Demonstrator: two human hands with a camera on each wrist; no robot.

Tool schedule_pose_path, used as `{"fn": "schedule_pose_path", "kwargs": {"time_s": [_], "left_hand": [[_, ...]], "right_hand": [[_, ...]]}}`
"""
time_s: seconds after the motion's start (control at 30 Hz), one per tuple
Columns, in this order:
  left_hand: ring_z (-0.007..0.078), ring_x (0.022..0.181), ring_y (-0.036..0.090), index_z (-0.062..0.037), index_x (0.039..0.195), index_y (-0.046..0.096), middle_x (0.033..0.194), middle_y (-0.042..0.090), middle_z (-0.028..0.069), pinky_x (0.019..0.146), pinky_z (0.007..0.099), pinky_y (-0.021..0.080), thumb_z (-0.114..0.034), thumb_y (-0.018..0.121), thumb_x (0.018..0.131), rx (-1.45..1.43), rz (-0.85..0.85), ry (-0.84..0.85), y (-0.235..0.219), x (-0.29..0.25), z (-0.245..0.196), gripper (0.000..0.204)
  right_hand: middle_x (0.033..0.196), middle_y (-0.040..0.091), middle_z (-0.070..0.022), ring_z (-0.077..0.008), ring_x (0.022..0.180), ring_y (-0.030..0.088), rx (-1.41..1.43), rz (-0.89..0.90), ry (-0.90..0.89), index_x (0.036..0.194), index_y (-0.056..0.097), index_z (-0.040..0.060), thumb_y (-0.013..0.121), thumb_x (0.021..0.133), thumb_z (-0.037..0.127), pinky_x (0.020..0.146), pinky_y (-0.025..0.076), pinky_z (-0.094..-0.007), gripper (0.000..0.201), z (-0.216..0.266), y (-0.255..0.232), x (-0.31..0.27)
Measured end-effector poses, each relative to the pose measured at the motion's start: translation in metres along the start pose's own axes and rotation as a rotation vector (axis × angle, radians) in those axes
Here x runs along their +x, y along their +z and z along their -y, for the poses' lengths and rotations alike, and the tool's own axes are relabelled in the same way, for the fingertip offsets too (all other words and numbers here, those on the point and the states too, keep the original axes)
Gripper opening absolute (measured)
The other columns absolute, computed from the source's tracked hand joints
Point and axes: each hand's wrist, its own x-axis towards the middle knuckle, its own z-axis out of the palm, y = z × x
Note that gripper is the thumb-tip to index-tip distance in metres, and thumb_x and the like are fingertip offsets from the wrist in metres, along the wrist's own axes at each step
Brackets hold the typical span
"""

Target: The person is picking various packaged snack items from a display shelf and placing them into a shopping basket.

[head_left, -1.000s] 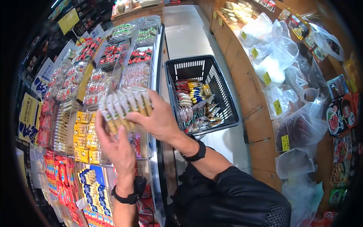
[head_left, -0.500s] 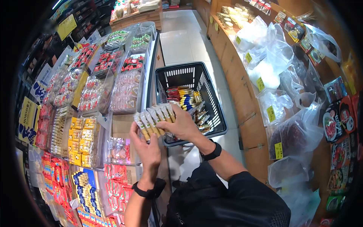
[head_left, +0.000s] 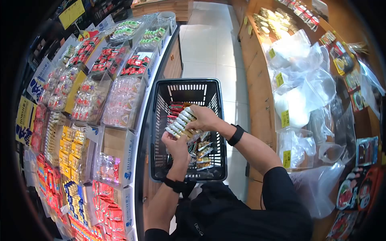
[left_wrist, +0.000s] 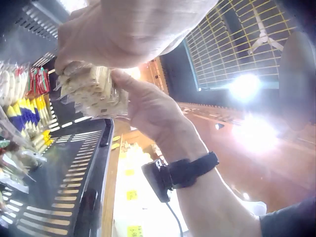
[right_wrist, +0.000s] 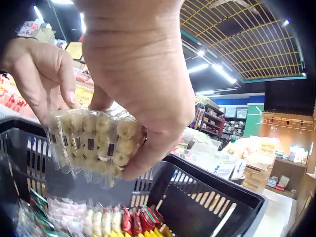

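Note:
A row of clear-wrapped snack packs (head_left: 181,123) with beige round pieces inside spans both hands, over the black shopping basket (head_left: 219,96). My right hand (head_left: 205,119) grips the far right end, with the thumb on the near side. At the near left end, my left hand (head_left: 178,150) pinches the row. In the right wrist view, the stacked packs (right_wrist: 89,143) hang upright above the basket's contents, side by side. Inside the basket lie red packets (right_wrist: 143,219), yellow-and-blue packets (left_wrist: 27,112) and several other wrapped snacks, partly hidden under the hands in the head view.
Snack bins fill the sloping display on the left, including pink-wrapped packs (head_left: 122,100), yellow packets (head_left: 72,148) and red packets (head_left: 108,209). Along the right runs a wooden counter (head_left: 257,96) with plastic bags (head_left: 299,104) and yellow price tags. A tiled aisle (head_left: 213,52) leads away beyond the basket.
Both hands have carried the row of snack packs from over the display bins to the right, over the basket. The view has turned, so the basket now sits centrally beneath the hands.

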Motion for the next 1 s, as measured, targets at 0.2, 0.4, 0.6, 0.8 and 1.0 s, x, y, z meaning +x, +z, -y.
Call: {"fn": "schedule_pose_path", "kwargs": {"time_s": [0.2,0.4,0.6,0.8,1.0], "left_hand": [[0.0226,0.111,0.052,0.0,0.126,0.031,0.123,0.046,0.0138,0.095,0.0354,0.045,0.012,0.06,0.07,-0.097,-0.207,-0.081,0.059,0.034,0.054,0.064],[0.0212,0.107,0.052,-0.0021,0.124,0.034,0.12,0.046,0.0126,0.094,0.035,0.045,0.009,0.059,0.072,-0.133,-0.317,-0.176,0.105,0.064,0.095,0.059],[0.0207,0.098,0.055,-0.0016,0.121,0.036,0.114,0.049,0.0121,0.085,0.034,0.048,0.006,0.055,0.075,-0.08,-0.438,-0.273,0.121,0.092,0.158,0.05],[0.0233,0.109,0.05,0.0021,0.132,0.028,0.121,0.046,0.0166,0.094,0.0343,0.043,0.004,0.059,0.076,-0.259,-0.355,-0.406,0.116,0.1,0.184,0.063],[0.0226,0.113,0.049,-0.0004,0.133,0.028,0.126,0.046,0.0144,0.095,0.033,0.042,0.006,0.063,0.073,-0.25,-0.35,-0.444,0.117,0.097,0.166,0.07]], "right_hand": [[0.092,0.065,-0.0219,-0.0389,0.091,0.063,-0.101,0.138,-0.012,0.098,0.056,0.001,0.08,0.063,0.039,0.079,0.05,-0.043,0.057,-0.061,-0.005,0.057],[0.093,0.065,-0.0219,-0.0387,0.092,0.063,-0.206,0.293,0.031,0.102,0.056,0.0004,0.079,0.062,0.037,0.081,0.05,-0.0433,0.059,-0.114,-0.008,0.104],[0.102,0.066,-0.0204,-0.0349,0.099,0.063,-0.369,0.56,0.129,0.112,0.056,-0.0014,0.079,0.061,0.028,0.085,0.051,-0.0398,0.063,-0.147,0.005,0.144],[0.119,0.062,-0.0216,-0.0328,0.112,0.06,-0.464,0.763,0.261,0.128,0.052,-0.001,0.067,0.069,0.01,0.09,0.052,-0.0382,0.062,-0.147,0.023,0.174],[0.113,0.066,-0.0182,-0.0306,0.106,0.064,-0.518,0.585,0.08,0.12,0.059,0.001,0.059,0.076,0.008,0.087,0.053,-0.0386,0.045,-0.155,0.042,0.166]]}}
